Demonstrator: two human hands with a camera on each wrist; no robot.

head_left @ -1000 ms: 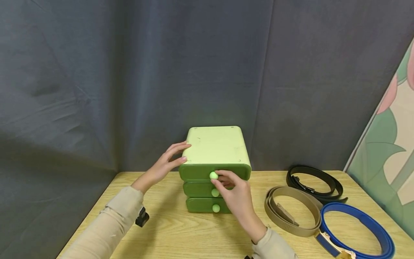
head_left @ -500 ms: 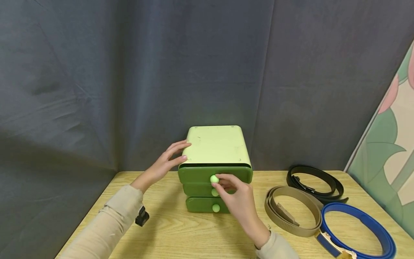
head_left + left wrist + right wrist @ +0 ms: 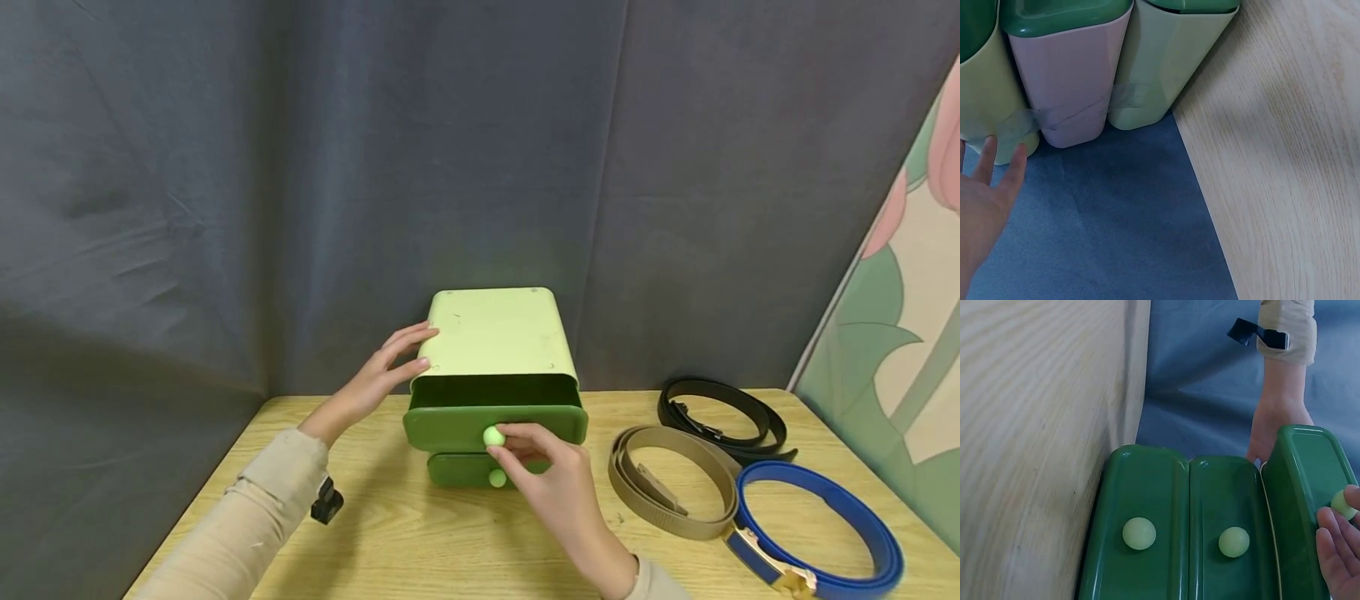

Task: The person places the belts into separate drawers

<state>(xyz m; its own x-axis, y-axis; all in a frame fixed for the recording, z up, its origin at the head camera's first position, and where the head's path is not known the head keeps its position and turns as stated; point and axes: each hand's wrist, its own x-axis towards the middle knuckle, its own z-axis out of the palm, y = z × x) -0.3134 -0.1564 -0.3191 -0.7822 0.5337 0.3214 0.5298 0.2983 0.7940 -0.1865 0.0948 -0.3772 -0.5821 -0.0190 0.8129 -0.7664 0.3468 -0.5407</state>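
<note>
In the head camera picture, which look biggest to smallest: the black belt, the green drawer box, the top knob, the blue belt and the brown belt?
1. Drawer box
2. Blue belt
3. Brown belt and black belt: too alike to rank
4. Top knob

A: Readable text on the drawer cabinet (image 3: 491, 329) or its top drawer front (image 3: 446, 429)?
B: None legible, head or wrist views.
A: Brown belt (image 3: 671, 518), black belt (image 3: 772, 429), blue belt (image 3: 883, 542)?
B: No lettering, brand or number legible; gold-edged buckle (image 3: 753, 557) too small to tell.
A: Patterned wall panel (image 3: 862, 400)?
B: No readable words, numbers or signs.
</note>
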